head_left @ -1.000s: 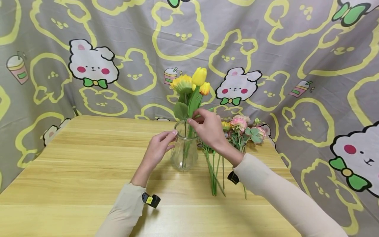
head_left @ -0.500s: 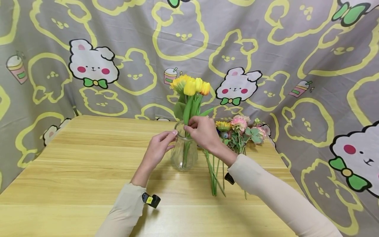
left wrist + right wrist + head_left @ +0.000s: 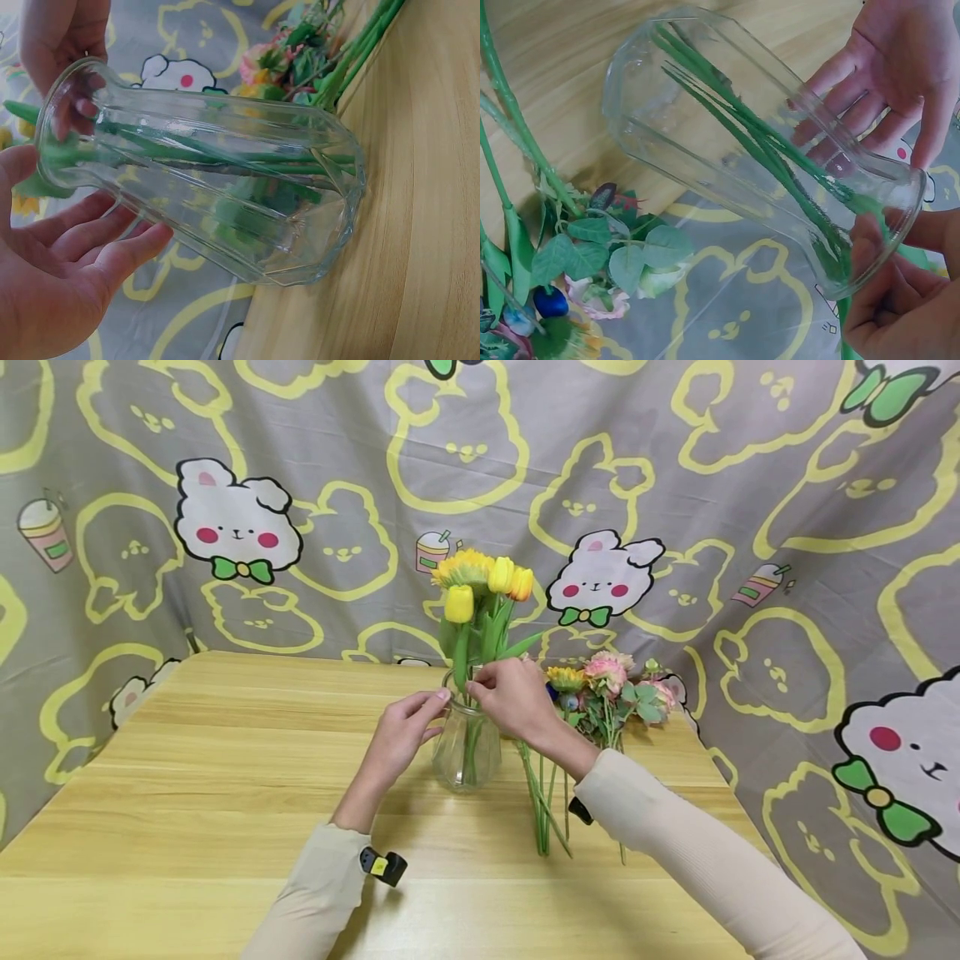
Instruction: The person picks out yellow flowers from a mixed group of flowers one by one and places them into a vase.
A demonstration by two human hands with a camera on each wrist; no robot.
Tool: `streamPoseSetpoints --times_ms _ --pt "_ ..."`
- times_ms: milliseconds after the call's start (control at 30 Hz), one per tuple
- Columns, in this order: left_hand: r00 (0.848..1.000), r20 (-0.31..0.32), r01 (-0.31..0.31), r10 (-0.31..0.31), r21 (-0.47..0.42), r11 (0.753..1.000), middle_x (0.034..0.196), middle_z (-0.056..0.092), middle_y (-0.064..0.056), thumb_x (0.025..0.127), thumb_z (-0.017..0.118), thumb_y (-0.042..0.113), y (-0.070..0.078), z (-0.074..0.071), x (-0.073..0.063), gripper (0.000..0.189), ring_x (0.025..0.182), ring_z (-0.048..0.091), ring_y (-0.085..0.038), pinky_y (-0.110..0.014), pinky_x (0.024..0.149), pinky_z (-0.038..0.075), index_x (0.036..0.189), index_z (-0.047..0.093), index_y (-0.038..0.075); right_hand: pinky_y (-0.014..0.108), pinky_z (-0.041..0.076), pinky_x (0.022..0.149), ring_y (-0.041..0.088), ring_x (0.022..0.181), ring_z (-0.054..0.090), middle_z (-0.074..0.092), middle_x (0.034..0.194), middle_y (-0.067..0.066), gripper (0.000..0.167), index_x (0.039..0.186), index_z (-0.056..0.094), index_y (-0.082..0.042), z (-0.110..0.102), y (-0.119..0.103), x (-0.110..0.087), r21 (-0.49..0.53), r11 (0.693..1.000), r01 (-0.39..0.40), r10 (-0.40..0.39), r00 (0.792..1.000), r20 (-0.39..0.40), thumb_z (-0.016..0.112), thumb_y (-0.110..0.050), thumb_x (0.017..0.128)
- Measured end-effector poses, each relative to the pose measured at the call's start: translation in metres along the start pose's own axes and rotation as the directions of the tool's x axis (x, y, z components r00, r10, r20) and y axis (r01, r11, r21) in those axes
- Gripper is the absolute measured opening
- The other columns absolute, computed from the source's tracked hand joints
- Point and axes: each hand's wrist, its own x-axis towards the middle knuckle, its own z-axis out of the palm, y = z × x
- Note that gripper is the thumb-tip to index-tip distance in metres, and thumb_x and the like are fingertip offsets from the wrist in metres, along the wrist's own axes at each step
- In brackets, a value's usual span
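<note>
A clear glass vase (image 3: 467, 768) stands upright on the table, holding a yellow sunflower (image 3: 465, 567) and tulips. At its left side is my left hand (image 3: 401, 733), thumb at the rim and relaxed fingers spread along the neck (image 3: 94, 259). My right hand (image 3: 517, 697) pinches the stem of a yellow tulip (image 3: 459, 604) at the vase mouth. In the right wrist view its fingers (image 3: 866, 247) reach the rim, partly behind glass. Two more tulips (image 3: 501, 575), one of them orange-tinged, stand behind. Green stems (image 3: 757, 146) show inside the vase.
Right of the vase lie loose flowers: pink blooms (image 3: 606, 672), a sunflower (image 3: 566, 678) and long green stems (image 3: 542, 802) pointing toward the table's front. A patterned cloth (image 3: 337, 460) hangs behind the wooden table (image 3: 225, 760).
The yellow tulip has come down and leaned left, its head now in front of the sunflower. My right hand lowered with it to the rim. My left hand stayed at the vase.
</note>
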Motion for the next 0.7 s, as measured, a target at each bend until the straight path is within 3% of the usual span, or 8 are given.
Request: streamPoseSetpoints --times_ms 67,100,200,267,467,533,600,700 --pt "1.0 0.0 0.0 0.0 0.002 1.0 0.131 0.063 -0.016 0.101 0.058 0.051 0.0002 0.0 -0.0001 0.057 0.125 0.06 -0.029 -0.04 0.102 0.058 0.129 0.065 0.002 0.043 0.058 0.088 0.013 0.057 0.06 0.076 0.076 0.005 0.018 0.088 0.081 -0.006 0.0002 0.0002 -0.0002 -0.001 1.0 -0.001 0.001 1.0 0.0 0.071 -0.018 0.096" --pt "1.0 0.001 0.0 0.0 0.002 1.0 0.131 0.063 -0.016 0.101 0.058 0.051 0.0002 0.0002 -0.0001 0.057 0.125 0.06 -0.029 -0.04 0.102 0.058 0.129 0.065 0.002 0.047 0.054 0.101 0.013 0.059 0.062 0.076 0.076 0.006 0.017 0.088 0.081 -0.006 0.0004 0.0004 -0.0004 -0.001 1.0 -0.001 0.001 1.0 -0.001 0.071 -0.017 0.096" --pt "1.0 0.001 0.002 -0.002 0.006 1.0 0.133 0.063 -0.015 0.101 0.058 0.053 0.0002 0.0003 -0.0002 0.058 0.126 0.06 -0.029 -0.04 0.102 0.058 0.13 0.065 0.003 0.059 0.027 0.125 0.016 0.063 0.066 0.076 0.078 0.007 0.016 0.089 0.081 -0.005 0.0008 0.0009 -0.001 0.002 1.0 0.001 -0.001 1.0 -0.006 0.071 -0.016 0.096" --pt "1.0 0.001 0.004 -0.004 0.008 1.0 0.134 0.062 -0.015 0.101 0.058 0.053 -0.0001 0.0007 0.0001 0.059 0.126 0.06 -0.029 -0.04 0.103 0.058 0.131 0.065 0.003 0.061 0.017 0.127 0.017 0.067 0.069 0.077 0.08 0.007 0.015 0.089 0.081 -0.005 0.0009 0.0013 -0.0014 0.003 1.0 0.002 -0.002 1.0 -0.008 0.072 -0.016 0.096" --pt "1.0 -0.003 0.009 -0.009 0.001 1.0 0.134 0.062 -0.016 0.1 0.058 0.053 -0.0005 0.0009 0.0003 0.059 0.126 0.059 -0.029 -0.04 0.103 0.057 0.131 0.065 0.003 0.061 0.021 0.126 0.016 0.067 0.069 0.077 0.08 0.006 0.014 0.089 0.081 -0.006 0.0005 0.0031 -0.0024 0.022 1.0 0.018 -0.017 0.999 -0.03 0.073 -0.015 0.095" --pt "1.0 -0.002 0.009 -0.009 0.0 1.0 0.134 0.062 -0.016 0.1 0.058 0.053 -0.0003 0.0009 0.0002 0.06 0.127 0.06 -0.029 -0.04 0.103 0.057 0.131 0.065 0.003 0.052 0.044 0.116 0.015 0.065 0.068 0.077 0.08 0.006 0.013 0.088 0.08 -0.006 -0.0004 0.0035 -0.0029 0.043 0.999 0.017 -0.016 0.999 -0.04 0.073 -0.015 0.094" --pt "1.0 0.001 0.007 -0.007 0.004 1.0 0.134 0.062 -0.015 0.1 0.058 0.054 -0.0002 0.0007 0.0003 0.06 0.127 0.06 -0.029 -0.04 0.103 0.057 0.131 0.065 0.003 0.04 0.061 0.09 0.013 0.06 0.065 0.076 0.078 0.007 0.013 0.086 0.079 -0.007 -0.0021 0.0039 -0.0035 0.071 0.997 0.011 -0.007 0.998 -0.057 0.073 -0.015 0.094" --pt "1.0 0.006 0.001 -0.001 0.014 1.0 0.134 0.062 -0.015 0.1 0.058 0.055 -0.0003 0.0007 0.0006 0.06 0.127 0.06 -0.029 -0.04 0.103 0.057 0.131 0.065 0.004 0.027 0.054 0.051 0.013 0.054 0.062 0.074 0.074 0.007 0.014 0.084 0.077 -0.006 -0.006 0.0056 -0.0046 0.114 0.993 0.005 0.005 0.996 -0.089 0.073 -0.014 0.094"
